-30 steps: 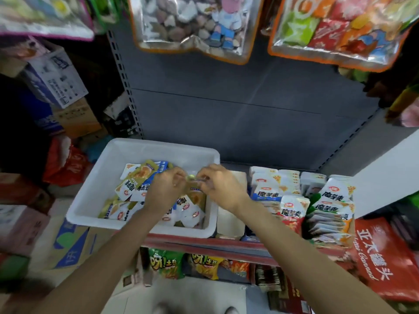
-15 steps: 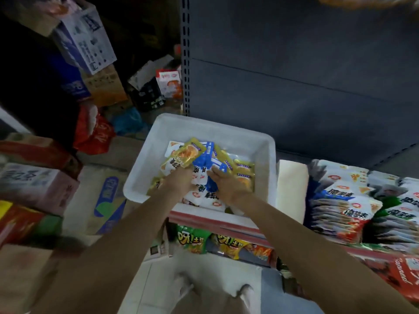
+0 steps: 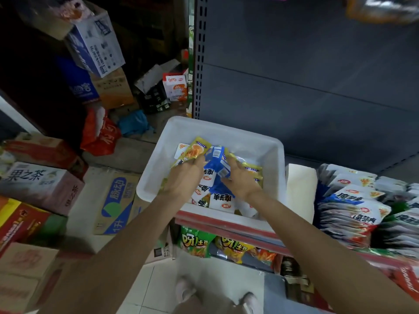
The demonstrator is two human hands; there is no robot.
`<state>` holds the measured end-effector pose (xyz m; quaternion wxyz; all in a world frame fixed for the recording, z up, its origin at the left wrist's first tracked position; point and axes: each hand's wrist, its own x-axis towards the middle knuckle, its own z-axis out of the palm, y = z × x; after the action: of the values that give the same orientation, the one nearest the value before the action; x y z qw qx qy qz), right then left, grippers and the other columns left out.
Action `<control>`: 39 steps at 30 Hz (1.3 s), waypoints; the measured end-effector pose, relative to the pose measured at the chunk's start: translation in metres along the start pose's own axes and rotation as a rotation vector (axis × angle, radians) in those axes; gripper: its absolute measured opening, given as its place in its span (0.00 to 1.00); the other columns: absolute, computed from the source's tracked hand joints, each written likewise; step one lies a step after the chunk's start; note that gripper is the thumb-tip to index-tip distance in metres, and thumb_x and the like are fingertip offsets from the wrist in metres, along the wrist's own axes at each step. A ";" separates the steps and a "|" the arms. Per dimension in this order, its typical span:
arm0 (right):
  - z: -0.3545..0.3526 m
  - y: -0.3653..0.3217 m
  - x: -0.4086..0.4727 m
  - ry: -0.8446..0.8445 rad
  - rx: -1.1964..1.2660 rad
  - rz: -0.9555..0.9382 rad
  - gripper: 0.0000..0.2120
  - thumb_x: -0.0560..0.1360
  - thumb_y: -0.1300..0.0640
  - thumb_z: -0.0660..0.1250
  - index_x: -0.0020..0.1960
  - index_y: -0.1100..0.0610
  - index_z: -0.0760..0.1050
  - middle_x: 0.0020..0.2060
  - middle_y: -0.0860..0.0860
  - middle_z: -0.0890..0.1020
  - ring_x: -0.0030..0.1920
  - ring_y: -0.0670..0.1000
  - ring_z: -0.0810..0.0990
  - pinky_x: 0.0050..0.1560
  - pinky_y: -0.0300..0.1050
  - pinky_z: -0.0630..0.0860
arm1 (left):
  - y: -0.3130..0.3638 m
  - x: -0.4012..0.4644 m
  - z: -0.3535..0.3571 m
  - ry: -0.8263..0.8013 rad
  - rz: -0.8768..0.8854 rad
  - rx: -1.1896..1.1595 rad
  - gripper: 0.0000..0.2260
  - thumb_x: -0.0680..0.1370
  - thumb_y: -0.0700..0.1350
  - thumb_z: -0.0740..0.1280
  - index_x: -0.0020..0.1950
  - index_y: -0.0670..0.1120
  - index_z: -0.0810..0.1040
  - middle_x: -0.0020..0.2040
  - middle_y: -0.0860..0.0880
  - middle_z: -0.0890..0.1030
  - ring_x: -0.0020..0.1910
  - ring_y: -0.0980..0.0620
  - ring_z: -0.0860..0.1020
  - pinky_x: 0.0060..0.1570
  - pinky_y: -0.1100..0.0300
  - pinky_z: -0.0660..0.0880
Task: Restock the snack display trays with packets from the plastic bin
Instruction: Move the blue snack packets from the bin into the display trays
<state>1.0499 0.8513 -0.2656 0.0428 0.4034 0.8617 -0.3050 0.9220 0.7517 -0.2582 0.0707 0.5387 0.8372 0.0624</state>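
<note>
Both hands reach into the white bin (image 3: 158, 177) at the shelf's front edge, left hand (image 3: 184, 177) gripping a yellow packet (image 3: 192, 150), right hand (image 3: 240, 177) pinching blue packets (image 3: 215, 164), likely gathering a batch for the display trays (image 3: 353, 214)

Single head-worn wide-angle view, looking steeply down, close over white bin (image 3: 226, 132) at shelf edge

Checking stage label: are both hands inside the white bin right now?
Yes: the left hand and right hand are both over the packets inside the white bin.
</note>
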 end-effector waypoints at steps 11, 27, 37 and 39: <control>-0.067 0.023 -0.058 0.319 0.225 -0.269 0.08 0.76 0.59 0.67 0.38 0.56 0.73 0.31 0.54 0.78 0.36 0.58 0.76 0.39 0.50 0.71 | 0.070 -0.011 -0.057 0.343 0.263 -0.548 0.05 0.79 0.48 0.58 0.52 0.49 0.71 0.41 0.47 0.80 0.40 0.44 0.79 0.41 0.48 0.75; -0.185 0.156 -0.157 0.602 0.774 -0.220 0.07 0.73 0.68 0.68 0.44 0.57 0.79 0.28 0.37 0.81 0.32 0.35 0.79 0.33 0.27 0.72 | 0.264 0.014 -0.052 0.273 0.347 -0.876 0.05 0.75 0.39 0.68 0.42 0.39 0.76 0.40 0.45 0.82 0.40 0.47 0.81 0.41 0.50 0.78; -0.179 0.192 -0.155 0.612 0.569 -0.187 0.05 0.74 0.64 0.69 0.43 0.56 0.77 0.39 0.45 0.81 0.40 0.44 0.79 0.44 0.42 0.77 | 0.282 0.012 -0.016 0.184 0.270 -0.611 0.04 0.76 0.40 0.68 0.44 0.39 0.79 0.43 0.43 0.81 0.42 0.48 0.78 0.43 0.55 0.73; -0.178 0.196 -0.153 0.597 0.462 -0.186 0.03 0.75 0.63 0.68 0.43 0.56 0.77 0.39 0.47 0.81 0.40 0.45 0.78 0.43 0.43 0.75 | 0.285 0.010 -0.013 0.155 0.264 -0.597 0.04 0.76 0.40 0.68 0.48 0.40 0.80 0.45 0.44 0.81 0.44 0.50 0.78 0.45 0.57 0.74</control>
<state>1.3241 0.9443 -0.1688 -0.3297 0.3934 0.7778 -0.3628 1.1695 0.8777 -0.1942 0.1527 0.5918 0.7078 0.3542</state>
